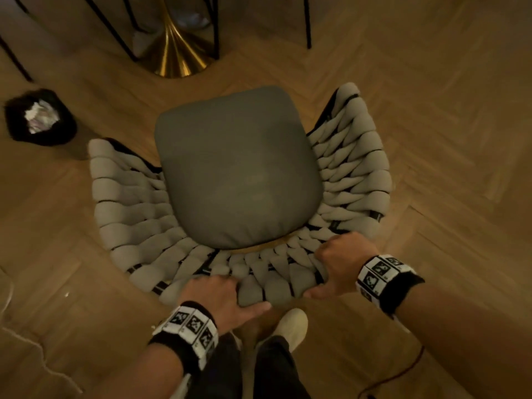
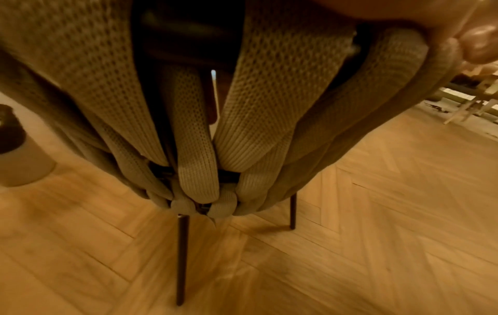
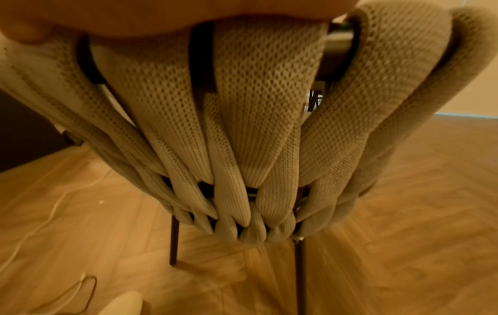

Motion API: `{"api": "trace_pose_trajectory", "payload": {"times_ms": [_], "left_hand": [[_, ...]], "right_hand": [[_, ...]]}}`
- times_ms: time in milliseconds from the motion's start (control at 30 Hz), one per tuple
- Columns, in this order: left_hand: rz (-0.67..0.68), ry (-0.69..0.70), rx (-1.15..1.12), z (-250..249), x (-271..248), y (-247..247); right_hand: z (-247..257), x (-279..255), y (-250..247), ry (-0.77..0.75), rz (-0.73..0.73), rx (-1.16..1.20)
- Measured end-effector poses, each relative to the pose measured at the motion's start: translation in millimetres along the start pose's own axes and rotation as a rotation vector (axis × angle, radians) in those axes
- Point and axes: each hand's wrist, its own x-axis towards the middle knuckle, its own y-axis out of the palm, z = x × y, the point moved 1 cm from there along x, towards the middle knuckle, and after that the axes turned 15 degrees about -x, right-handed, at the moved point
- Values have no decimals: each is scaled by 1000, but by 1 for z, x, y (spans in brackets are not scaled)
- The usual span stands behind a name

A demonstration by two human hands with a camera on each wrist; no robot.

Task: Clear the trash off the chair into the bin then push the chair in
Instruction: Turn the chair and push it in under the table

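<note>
Chair, grey cushioned seat with pale woven-rope backrest [image 1: 239,165]: centre of the head view, seat bare, no trash on it. Left hand [image 1: 218,295] and right hand [image 1: 342,260]: both curled over the backrest's top edge, lower centre, gripping it. Bin, small round black [image 1: 40,119]: upper left, on the herringbone wood floor [image 1: 431,110], crumpled paper [image 1: 40,115] inside. Gold pedestal bench base [image 1: 175,50]: top centre, apart from the chair. Status: clearing looks done; pushing in remains.
</note>
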Motion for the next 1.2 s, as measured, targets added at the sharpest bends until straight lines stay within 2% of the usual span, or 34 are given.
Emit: {"api": "trace_pose_trajectory", "payload": {"times_ms": [200,367,700,800,1066,1200], "left_hand": [[-58,-49,162,82,-7,-61],[-27,-53,160,134,-2,-105],[-21,-103,192,199,42,-208],[2,-120,190,213,62,-243],[-45,-135,142,245,113,-332],[-11,-159,170,269,147,-375]], "right_hand": [[49,47,-66,40,-44,28],[65,72,-128,102,-54,28],[39,156,-224,109,-113,24],[21,185,-251,105,-111,24],[-25,254,-327,52,-75,21],[-52,288,-365,70,-100,23]]}}
